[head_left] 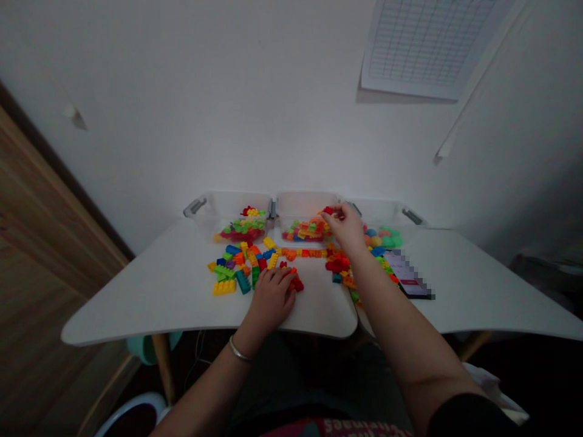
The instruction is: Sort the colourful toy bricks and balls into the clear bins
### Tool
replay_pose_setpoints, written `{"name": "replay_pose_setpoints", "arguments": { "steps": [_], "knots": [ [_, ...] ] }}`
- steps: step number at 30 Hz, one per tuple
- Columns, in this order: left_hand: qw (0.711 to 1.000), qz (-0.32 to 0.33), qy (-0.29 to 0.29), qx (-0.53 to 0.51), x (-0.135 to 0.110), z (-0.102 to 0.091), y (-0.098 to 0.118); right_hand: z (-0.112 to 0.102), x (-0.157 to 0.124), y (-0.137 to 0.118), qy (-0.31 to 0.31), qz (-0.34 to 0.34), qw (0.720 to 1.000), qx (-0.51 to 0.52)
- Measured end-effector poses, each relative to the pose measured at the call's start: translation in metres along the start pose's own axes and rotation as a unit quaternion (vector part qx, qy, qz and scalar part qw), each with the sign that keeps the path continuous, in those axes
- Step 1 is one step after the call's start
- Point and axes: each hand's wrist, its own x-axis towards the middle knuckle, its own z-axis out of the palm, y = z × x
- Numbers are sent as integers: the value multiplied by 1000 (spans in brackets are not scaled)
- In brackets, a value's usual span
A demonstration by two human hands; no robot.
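Observation:
My right hand (347,227) is raised over the middle clear bin (306,205) with its fingertips pinched on a small red brick (327,210). My left hand (271,297) rests on the white table (159,291), fingers curled against red bricks (297,283) near the front edge; a bracelet is on that wrist. A loose heap of coloured bricks (243,264) lies between my hands and the bins. A second small heap of red and orange bricks (339,264) lies under my right wrist.
Three clear plastic bins stand along the wall: the left bin (228,209) and middle one hold mixed bricks, the right bin (387,213) holds round coloured pieces. A phone (407,276) lies at the right. A wooden panel (40,255) stands at the left.

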Motion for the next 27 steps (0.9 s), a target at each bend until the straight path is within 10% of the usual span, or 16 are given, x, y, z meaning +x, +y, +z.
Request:
{"name": "replay_pose_setpoints", "arguments": {
  "steps": [14,27],
  "knots": [
    [1000,0,-2,2,-1,2,-2,22,34,9,-125,46,969,-210],
    [1000,3,-2,5,0,-1,0,14,21,-3,-187,-60,916,-350]
  ]
}}
